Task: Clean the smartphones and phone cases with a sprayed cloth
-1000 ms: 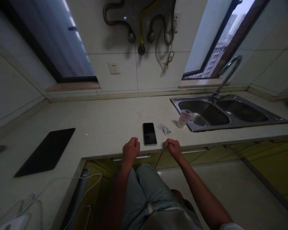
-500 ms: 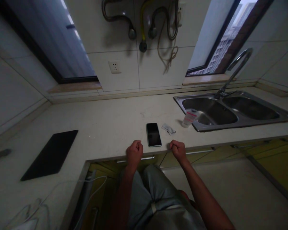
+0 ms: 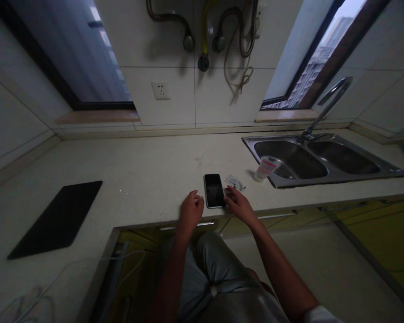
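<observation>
You have one smartphone [image 3: 214,190] lying flat, dark screen up, near the front edge of one white countertop [image 3: 155,170]. Your two hands flank it: your left hand [image 3: 191,208] is loosely open, fingers bent, just beside its left side; your right hand [image 3: 239,204] is partly open, fingertips at its right edge, though I cannot tell whether they touch. One crumpled packet [image 3: 235,182] lies just beyond them; one plastic cup [image 3: 266,168] stands beside one double-basin sink [image 3: 343,176]. Wide countertop runs leftward from you to one black mat [image 3: 59,220].
</observation>
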`<state>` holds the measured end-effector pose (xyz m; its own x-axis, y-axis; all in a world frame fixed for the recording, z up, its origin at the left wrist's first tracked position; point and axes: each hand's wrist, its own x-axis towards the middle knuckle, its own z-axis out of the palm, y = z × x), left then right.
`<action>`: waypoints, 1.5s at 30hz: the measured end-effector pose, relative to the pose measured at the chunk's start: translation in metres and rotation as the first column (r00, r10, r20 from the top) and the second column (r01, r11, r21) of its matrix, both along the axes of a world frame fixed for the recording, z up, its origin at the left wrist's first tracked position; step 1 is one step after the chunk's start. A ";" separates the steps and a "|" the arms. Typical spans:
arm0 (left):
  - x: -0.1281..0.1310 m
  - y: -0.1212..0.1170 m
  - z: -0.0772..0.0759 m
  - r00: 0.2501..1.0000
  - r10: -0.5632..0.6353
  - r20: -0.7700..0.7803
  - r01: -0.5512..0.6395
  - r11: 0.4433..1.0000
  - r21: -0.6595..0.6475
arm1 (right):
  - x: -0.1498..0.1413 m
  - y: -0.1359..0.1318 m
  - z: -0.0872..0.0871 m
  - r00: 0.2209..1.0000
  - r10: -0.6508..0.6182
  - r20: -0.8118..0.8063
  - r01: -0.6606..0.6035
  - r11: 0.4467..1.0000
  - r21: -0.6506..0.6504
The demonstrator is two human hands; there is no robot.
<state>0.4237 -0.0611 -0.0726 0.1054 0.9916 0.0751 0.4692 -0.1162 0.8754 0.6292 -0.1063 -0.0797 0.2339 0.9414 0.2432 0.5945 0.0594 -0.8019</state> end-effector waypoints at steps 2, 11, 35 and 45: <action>0.014 0.000 0.004 0.995 -0.052 -0.085 0.056 0.997 0.048 | -0.010 0.003 0.001 0.990 0.012 0.139 -0.015 1.000 0.017; 0.046 -0.001 0.010 0.986 0.012 -0.164 -0.002 0.998 0.061 | -0.030 -0.003 -0.025 0.987 -0.138 0.085 0.138 0.990 0.006; 0.039 0.018 -0.008 0.855 0.035 0.517 0.035 0.992 -0.124 | -0.038 0.012 -0.002 0.945 0.009 0.326 -0.005 1.000 -0.013; 0.024 0.026 -0.016 0.824 0.159 0.544 -0.133 0.987 -0.087 | -0.035 0.016 0.002 0.941 0.054 0.335 -0.061 0.998 0.012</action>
<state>0.4480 -0.0346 -0.0885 -0.0869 0.9956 0.0339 -0.0807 -0.0409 0.9959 0.5940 -0.0903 -0.0779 0.0809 0.9444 0.3186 0.8234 0.1168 -0.5553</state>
